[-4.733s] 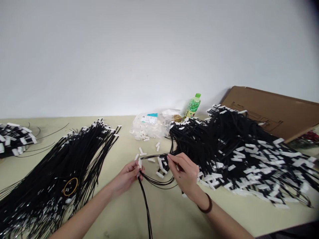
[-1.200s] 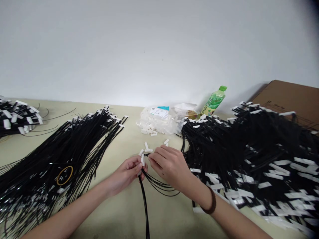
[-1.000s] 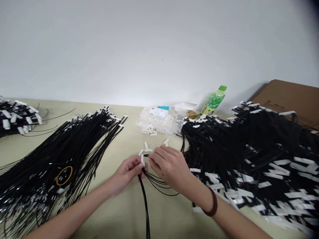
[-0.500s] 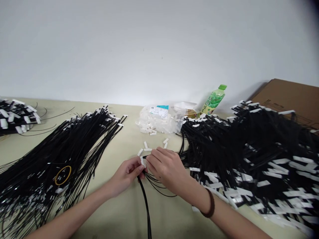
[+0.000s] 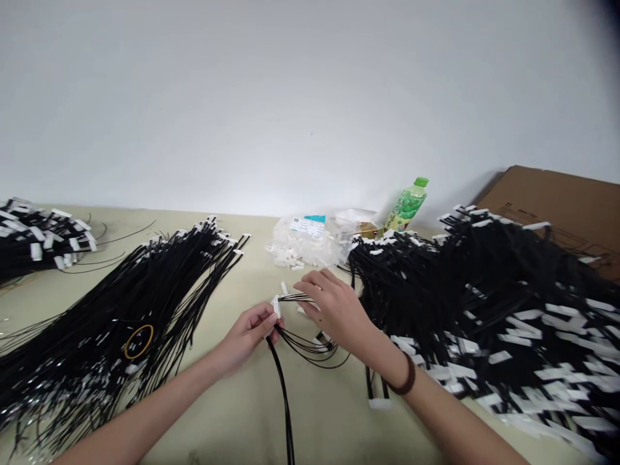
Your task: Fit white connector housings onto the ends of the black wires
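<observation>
The left hand [image 5: 252,327] still pinches the white connector [image 5: 276,305], while the right hand [image 5: 335,311] has slid along the black wires [image 5: 295,298] toward the tabletop's right edge, its grip hidden.

Both forearms reach in from the bottom edge and meet near the middle. The left hand [image 5: 249,329] is turned palm inward, its fingers [image 5: 268,318] pinched tight at the tips. The right hand [image 5: 334,310] is just beside it, knuckles up, its fingers [image 5: 310,287] drawn together and pointing toward the left fingertips.
</observation>
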`<state>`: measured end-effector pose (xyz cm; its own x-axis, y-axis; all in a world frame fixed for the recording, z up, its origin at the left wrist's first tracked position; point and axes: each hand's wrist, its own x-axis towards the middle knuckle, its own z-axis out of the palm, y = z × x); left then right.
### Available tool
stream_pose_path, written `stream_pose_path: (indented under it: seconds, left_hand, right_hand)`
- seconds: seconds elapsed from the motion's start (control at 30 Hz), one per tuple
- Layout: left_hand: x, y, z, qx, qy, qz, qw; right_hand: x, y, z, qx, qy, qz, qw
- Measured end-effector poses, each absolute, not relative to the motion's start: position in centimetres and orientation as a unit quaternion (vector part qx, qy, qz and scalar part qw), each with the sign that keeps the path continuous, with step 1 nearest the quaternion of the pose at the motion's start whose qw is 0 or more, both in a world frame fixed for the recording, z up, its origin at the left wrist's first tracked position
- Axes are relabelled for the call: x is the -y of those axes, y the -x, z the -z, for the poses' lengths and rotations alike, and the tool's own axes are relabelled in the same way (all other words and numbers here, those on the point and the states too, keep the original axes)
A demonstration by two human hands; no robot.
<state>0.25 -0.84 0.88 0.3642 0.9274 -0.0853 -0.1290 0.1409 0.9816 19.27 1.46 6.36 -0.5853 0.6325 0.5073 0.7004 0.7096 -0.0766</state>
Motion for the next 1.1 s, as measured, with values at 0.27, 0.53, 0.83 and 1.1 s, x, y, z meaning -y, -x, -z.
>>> stream_pose_path:
  seconds: [0.27,0.53,0.83,1.1]
  left_hand:
    - [0.8,-0.5,-0.9,-0.365,-0.455,-0.439,0.683]
    - [0.8,-0.5,-0.8,-0.34,-0.431,-0.467,0.693]
    - [0.5,-0.5,-1.0,-0.326,-0.371,-0.5,0.712]
    - [0.2,-0.3,-0.4,-0.323,-0.364,-0.491,0.722]
  right_hand:
    - [-0.1,-19.5,-8.0,0.92,0.274,-0.02,0.278]
    - [0.9,-18.4,-6.3,0.95,0.279,-0.034,0.136]
    - [0.6,-18.2,-6.2,0.95,0.264,0.044,0.16]
    - [0.5,-16.8,-3.7,0.946,0.193,0.134,0.224]
